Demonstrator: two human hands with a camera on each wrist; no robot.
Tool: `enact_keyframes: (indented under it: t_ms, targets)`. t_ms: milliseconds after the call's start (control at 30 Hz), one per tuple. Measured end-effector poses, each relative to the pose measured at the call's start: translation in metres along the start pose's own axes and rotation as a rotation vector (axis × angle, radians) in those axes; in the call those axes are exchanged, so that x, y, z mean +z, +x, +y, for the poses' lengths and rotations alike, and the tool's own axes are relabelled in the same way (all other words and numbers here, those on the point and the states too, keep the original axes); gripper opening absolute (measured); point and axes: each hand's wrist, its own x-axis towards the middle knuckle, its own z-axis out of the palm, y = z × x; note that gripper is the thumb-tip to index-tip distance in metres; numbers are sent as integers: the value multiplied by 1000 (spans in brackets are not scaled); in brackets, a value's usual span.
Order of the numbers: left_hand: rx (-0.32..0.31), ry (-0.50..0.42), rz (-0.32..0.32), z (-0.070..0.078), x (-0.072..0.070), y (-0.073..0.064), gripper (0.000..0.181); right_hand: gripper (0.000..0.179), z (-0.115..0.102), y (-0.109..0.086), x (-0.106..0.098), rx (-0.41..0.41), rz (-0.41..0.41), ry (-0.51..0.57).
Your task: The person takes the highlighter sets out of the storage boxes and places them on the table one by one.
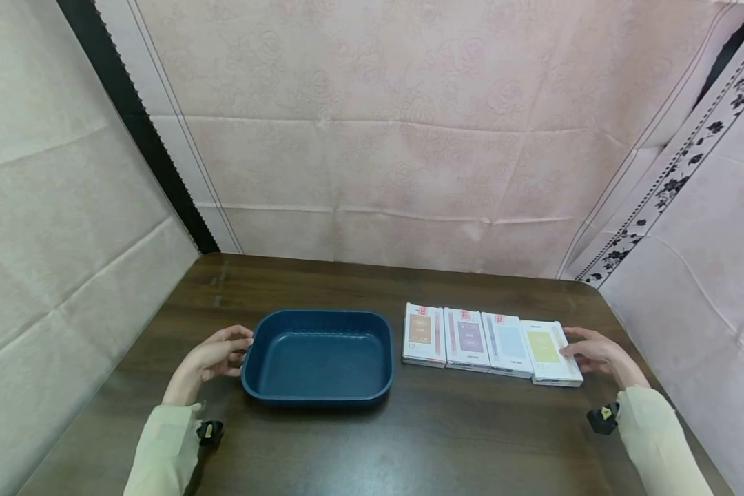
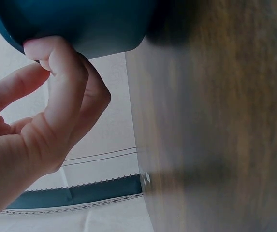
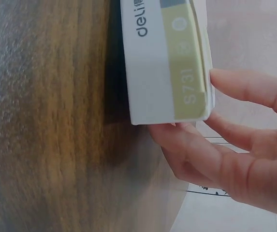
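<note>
A dark blue rectangular tray (image 1: 319, 399) stands on the table, left of centre. My left hand (image 1: 223, 351) is at the tray's left side, with bent, relaxed fingers touching its outer rim; in the left wrist view one fingertip (image 2: 34, 48) meets the rim. To the right lie several flat white boxes side by side. At the right end is the white box with a yellow-green panel (image 1: 554, 375), its side marked "deli" and "S731" in the right wrist view. My right hand (image 1: 598, 353) holds that box's right end, thumb over its top edge and other fingers against its side.
The other white boxes have an orange-brown panel (image 1: 420, 329), a purple panel (image 1: 470, 337) and a pale blue panel (image 1: 510, 342). Pale cloth (image 1: 397, 165) hangs along the back and both sides of the dark wooden table (image 1: 459, 441).
</note>
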Motion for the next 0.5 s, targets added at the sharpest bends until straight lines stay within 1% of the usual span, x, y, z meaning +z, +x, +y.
enact_keyframes:
  t_ms: [200, 367, 500]
  targets:
    - [-1, 4, -2, 0, 0, -1, 16, 75, 0, 1, 0, -4, -1, -12]
    - [2, 12, 10, 0, 1, -1, 16, 73, 0, 3, 0, -12, 28, -16]
    - [0, 9, 11, 1, 1, -1, 15, 71, 1, 3, 1, -18, 54, -40]
